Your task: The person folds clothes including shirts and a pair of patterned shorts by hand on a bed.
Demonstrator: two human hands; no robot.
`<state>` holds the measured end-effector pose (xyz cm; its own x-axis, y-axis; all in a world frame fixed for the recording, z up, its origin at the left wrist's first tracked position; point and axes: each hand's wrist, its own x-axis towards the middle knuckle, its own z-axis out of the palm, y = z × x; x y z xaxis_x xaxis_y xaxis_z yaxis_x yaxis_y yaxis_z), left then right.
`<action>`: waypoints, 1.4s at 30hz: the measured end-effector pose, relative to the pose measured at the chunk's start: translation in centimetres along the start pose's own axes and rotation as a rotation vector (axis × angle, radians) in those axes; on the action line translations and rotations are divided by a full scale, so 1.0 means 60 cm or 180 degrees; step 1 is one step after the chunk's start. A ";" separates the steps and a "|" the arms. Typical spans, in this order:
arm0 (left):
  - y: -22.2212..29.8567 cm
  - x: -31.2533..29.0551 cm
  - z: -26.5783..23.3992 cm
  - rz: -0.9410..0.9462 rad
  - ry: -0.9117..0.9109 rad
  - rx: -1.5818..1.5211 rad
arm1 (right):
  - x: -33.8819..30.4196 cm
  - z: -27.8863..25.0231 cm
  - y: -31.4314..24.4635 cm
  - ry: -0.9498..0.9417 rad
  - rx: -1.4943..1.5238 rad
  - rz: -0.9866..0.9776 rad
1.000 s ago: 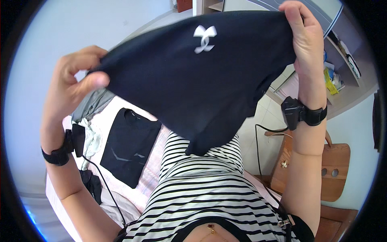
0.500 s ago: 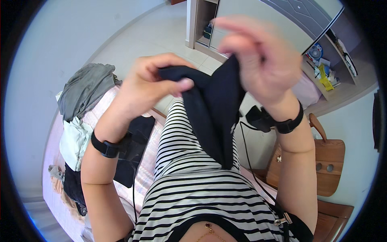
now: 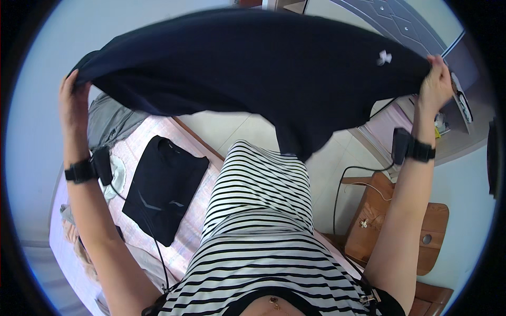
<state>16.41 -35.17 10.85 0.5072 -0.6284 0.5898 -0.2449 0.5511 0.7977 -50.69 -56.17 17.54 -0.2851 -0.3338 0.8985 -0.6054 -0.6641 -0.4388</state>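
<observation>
Garment (image 3: 237, 68), black, spread aloft: the left hand (image 3: 75, 100) pinches its left end, the right hand (image 3: 437, 84) its right corner. Its long axis runs crosswise from grip to grip; the white emblem (image 3: 385, 57) lies nearer the right hand.

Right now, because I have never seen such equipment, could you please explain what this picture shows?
There is no robot: these are a person's bare left hand and right hand. A wide fisheye camera, worn on the head, looks down at them, so straight edges bend. Between them, the hands hold a spread black garment with a small white emblem. A black strap goes around each wrist. On the pink-patterned bedcover, at the person's left, lie a folded black shirt and a grey garment.
</observation>
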 end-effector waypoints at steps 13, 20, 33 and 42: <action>-0.086 -0.647 -0.170 -0.2471 -0.0366 0.2294 | -0.580 -0.275 0.014 -0.3261 -0.0209 0.1738; -0.086 -0.612 -0.040 -0.1132 -0.0641 0.4102 | -0.651 -0.308 0.061 -0.4382 -0.0105 0.2848; -0.070 -0.537 0.023 -0.0885 -0.2682 0.4145 | -0.676 -0.225 0.119 -0.3899 -0.0372 0.3750; 0.049 -0.580 -0.054 -0.1978 -0.1374 0.2829 | -0.496 -0.261 0.041 -0.2534 0.2369 0.4491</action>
<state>0.70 -9.93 -7.72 0.4620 -0.8836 -0.0759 -0.6324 -0.3882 0.6703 -55.35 -37.37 -10.05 0.2896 -0.9237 -0.2507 0.2514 0.3261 -0.9113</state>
